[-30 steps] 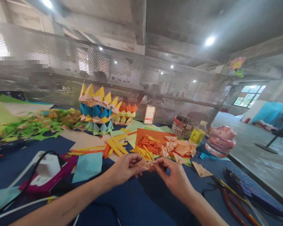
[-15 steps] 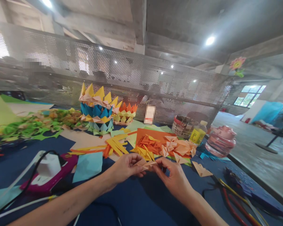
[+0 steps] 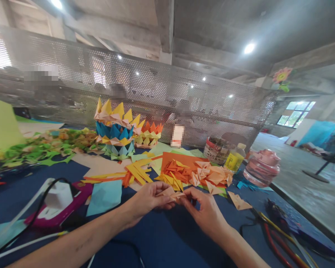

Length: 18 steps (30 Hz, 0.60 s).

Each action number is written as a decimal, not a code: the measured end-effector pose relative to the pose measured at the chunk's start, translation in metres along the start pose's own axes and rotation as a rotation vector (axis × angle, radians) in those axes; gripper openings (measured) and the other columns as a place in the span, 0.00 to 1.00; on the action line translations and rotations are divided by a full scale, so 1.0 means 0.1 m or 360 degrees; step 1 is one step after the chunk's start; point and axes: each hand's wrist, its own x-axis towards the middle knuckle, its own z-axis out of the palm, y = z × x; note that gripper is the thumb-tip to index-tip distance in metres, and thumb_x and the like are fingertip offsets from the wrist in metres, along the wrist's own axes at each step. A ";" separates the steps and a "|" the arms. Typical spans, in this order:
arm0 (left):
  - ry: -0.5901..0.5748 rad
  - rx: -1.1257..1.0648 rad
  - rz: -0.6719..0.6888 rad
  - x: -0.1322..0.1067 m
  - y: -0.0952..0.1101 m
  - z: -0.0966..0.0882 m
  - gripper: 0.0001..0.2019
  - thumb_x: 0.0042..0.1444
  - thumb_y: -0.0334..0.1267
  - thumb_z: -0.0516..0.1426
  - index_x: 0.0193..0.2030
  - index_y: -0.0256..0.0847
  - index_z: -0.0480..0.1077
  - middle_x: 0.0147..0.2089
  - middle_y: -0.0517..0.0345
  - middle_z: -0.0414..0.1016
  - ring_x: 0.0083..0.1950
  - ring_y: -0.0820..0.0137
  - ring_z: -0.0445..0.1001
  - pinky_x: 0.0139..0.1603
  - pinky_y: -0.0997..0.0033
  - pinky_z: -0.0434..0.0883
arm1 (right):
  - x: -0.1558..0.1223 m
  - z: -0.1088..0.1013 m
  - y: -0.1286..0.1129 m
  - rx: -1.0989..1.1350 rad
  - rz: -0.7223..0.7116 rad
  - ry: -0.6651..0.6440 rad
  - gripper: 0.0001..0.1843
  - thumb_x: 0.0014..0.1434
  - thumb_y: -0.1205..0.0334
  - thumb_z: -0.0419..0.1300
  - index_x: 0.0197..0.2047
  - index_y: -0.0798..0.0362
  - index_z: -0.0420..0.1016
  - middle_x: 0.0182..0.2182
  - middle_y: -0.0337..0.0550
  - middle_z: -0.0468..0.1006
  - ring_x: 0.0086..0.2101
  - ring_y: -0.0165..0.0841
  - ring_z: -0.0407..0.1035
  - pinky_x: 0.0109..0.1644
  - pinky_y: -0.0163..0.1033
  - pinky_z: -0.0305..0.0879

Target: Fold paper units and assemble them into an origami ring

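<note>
Between my two hands is a small folded piece of peach paper (image 3: 169, 193), above the dark blue tabletop (image 3: 162, 238). My left hand (image 3: 153, 197) is closed on its left part, thumb in front. The fingertips of my right hand (image 3: 202, 204) pinch its right end. Just beyond lie yellow folded pieces (image 3: 171, 181), orange folded pieces (image 3: 177, 169) and a heap of peach folded pieces (image 3: 212, 174). One more peach folded piece (image 3: 239, 201) rests to the right of my right hand.
Folded-paper crowns (image 3: 114, 130) stand at the back left, near green scraps (image 3: 44, 147). A purple power strip (image 3: 58, 208) with cables lies left. On the right are a pink water jug (image 3: 261, 167), a yellow-labelled bottle (image 3: 235, 158) and red-handled pliers (image 3: 276, 243). Behind runs a perforated screen (image 3: 145, 89).
Both hands stay almost in place, still holding the peach paper. More of its flat face shows above my left thumb. The pale green sheet at the far left edge stands higher.
</note>
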 end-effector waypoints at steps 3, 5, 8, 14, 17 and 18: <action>0.0031 0.0003 -0.0038 -0.01 0.00 0.01 0.22 0.41 0.44 0.68 0.40 0.34 0.68 0.39 0.49 0.78 0.36 0.72 0.77 0.39 0.75 0.70 | -0.01 0.00 -0.01 -0.0033 -0.0013 0.0008 0.10 0.62 0.60 0.53 0.34 0.52 0.73 0.28 0.38 0.76 0.29 0.29 0.68 0.32 0.32 0.61; 0.0047 0.0013 -0.0041 0.00 0.00 0.01 0.22 0.41 0.44 0.67 0.40 0.34 0.68 0.39 0.49 0.78 0.35 0.72 0.76 0.39 0.73 0.70 | -0.01 0.00 -0.01 -0.0047 -0.0024 0.0011 0.10 0.62 0.60 0.53 0.34 0.52 0.73 0.28 0.38 0.76 0.29 0.29 0.68 0.32 0.32 0.61; 0.0031 -0.0003 -0.0004 0.00 -0.01 0.01 0.22 0.40 0.44 0.68 0.40 0.34 0.69 0.39 0.50 0.78 0.37 0.70 0.76 0.42 0.71 0.70 | -0.01 0.01 0.00 -0.0058 -0.0046 0.0005 0.10 0.62 0.60 0.53 0.34 0.52 0.72 0.28 0.38 0.76 0.28 0.29 0.68 0.32 0.32 0.61; 0.0052 -0.0018 -0.0019 0.00 -0.02 0.01 0.24 0.38 0.46 0.68 0.38 0.34 0.68 0.36 0.52 0.77 0.37 0.70 0.76 0.42 0.70 0.70 | -0.01 0.02 0.00 -0.0073 -0.0057 -0.0026 0.10 0.63 0.59 0.52 0.34 0.52 0.73 0.27 0.38 0.76 0.29 0.29 0.68 0.31 0.32 0.60; 0.0054 -0.0047 -0.0002 0.00 0.00 0.02 0.23 0.38 0.46 0.68 0.35 0.34 0.67 0.34 0.54 0.76 0.35 0.71 0.76 0.42 0.70 0.71 | -0.01 0.02 -0.01 -0.0073 -0.0059 -0.0029 0.10 0.63 0.59 0.52 0.33 0.52 0.72 0.27 0.38 0.75 0.28 0.29 0.67 0.31 0.32 0.60; 0.0053 -0.0048 0.0001 0.00 0.00 0.02 0.23 0.38 0.46 0.68 0.34 0.34 0.67 0.33 0.55 0.76 0.35 0.71 0.76 0.42 0.71 0.71 | -0.01 0.01 -0.02 -0.0072 -0.0061 -0.0026 0.10 0.63 0.59 0.52 0.33 0.52 0.72 0.27 0.37 0.75 0.28 0.29 0.67 0.31 0.32 0.60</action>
